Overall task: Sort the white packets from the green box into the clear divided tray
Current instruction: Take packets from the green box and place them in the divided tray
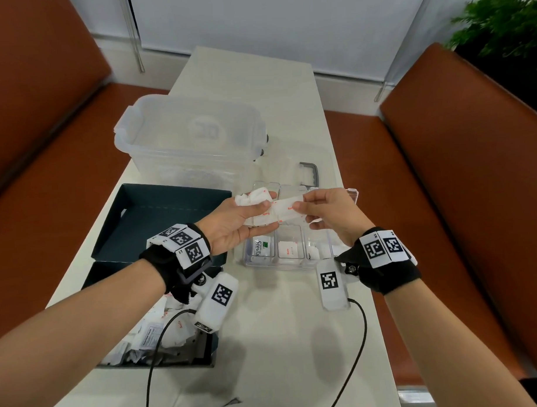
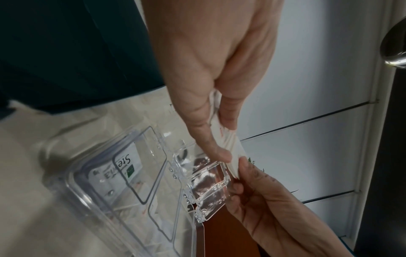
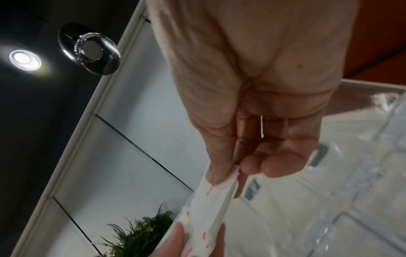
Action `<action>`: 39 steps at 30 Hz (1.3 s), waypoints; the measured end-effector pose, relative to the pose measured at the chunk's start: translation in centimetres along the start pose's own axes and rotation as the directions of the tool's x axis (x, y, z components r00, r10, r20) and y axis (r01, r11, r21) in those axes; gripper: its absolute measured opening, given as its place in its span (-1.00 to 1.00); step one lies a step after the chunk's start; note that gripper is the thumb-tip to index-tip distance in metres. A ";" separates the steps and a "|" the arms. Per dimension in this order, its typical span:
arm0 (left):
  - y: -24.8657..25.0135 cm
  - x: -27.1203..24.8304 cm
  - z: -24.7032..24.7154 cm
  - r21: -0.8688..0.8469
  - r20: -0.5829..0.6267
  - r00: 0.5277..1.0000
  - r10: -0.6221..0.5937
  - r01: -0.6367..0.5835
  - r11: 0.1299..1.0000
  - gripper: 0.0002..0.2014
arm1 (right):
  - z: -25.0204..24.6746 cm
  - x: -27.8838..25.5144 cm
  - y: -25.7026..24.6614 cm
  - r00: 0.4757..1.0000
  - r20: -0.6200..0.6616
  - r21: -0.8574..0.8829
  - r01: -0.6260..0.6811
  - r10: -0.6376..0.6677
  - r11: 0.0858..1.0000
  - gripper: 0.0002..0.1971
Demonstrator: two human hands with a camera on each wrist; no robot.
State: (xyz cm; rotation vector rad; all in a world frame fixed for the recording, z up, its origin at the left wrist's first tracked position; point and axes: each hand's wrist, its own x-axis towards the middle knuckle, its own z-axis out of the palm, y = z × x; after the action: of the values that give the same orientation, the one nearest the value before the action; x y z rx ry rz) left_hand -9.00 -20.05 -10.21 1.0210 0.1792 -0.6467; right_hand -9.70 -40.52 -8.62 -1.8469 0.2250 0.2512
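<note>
Left hand (image 1: 237, 218) gripping a bunch of white packets (image 1: 255, 198) above the clear divided tray (image 1: 289, 263), right hand (image 1: 325, 215) pinching one red-printed packet (image 1: 284, 210) between thumb and fingertips, both hands sharing it.

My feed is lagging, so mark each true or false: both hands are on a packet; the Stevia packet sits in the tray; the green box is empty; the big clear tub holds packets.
1. Both hands are on a packet: true, left hand and right hand pinch the red-printed packet.
2. Stevia packet in the divided tray: true.
3. Green box empty: false, packets remain.
4. Clear tub holds packets: false, none visible.
</note>
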 end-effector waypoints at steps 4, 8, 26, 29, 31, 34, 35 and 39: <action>0.3 0.1 -0.5 0.015 -0.031 0.999 0.021 -0.020 1.000 -0.73 | -1.3 0.8 -0.1 0.993 -0.054 -0.296 0.083 -0.104 0.952 -0.78; 0.2 0.1 -0.6 0.025 -0.023 0.999 0.023 -0.022 0.999 -0.76 | -0.5 1.5 0.3 0.983 0.156 -0.673 0.181 -0.102 0.718 -0.85; -0.1 0.1 -0.2 0.046 -0.029 1.000 -0.004 0.005 0.999 -0.75 | 3.4 1.7 3.6 0.975 0.223 -0.944 0.216 0.001 0.248 -0.71; -0.3 0.2 -0.1 0.046 -0.035 0.999 -0.009 0.011 0.999 -0.76 | 3.6 1.6 4.0 0.974 0.224 -0.953 0.217 0.011 0.213 -0.69; -0.3 0.2 -0.1 0.050 -0.042 0.999 -0.014 0.016 0.999 -0.77 | 3.7 1.6 4.1 0.975 0.220 -0.954 0.212 0.013 0.212 -0.65; -0.2 0.2 0.0 0.040 -0.047 0.998 -0.030 0.032 0.999 -0.78 | 3.6 1.4 4.0 0.972 0.232 -0.946 0.218 0.031 0.241 -0.65; -0.2 0.2 0.0 0.028 -0.050 0.998 -0.039 0.041 0.999 -0.79 | 3.5 1.3 3.9 0.972 0.235 -0.942 0.221 0.025 0.254 -0.66; 0.2 -0.1 0.0 -0.055 -0.038 0.997 -0.064 0.062 0.997 -0.73 | 2.6 0.5 2.7 0.978 0.182 -0.894 0.207 -0.098 0.397 -0.70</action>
State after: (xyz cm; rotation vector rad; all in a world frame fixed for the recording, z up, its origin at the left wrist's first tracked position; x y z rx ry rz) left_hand -8.95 -19.95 -10.07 0.9800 0.2631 -0.6757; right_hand -10.12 -38.81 -12.01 -2.9514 -0.2390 0.3838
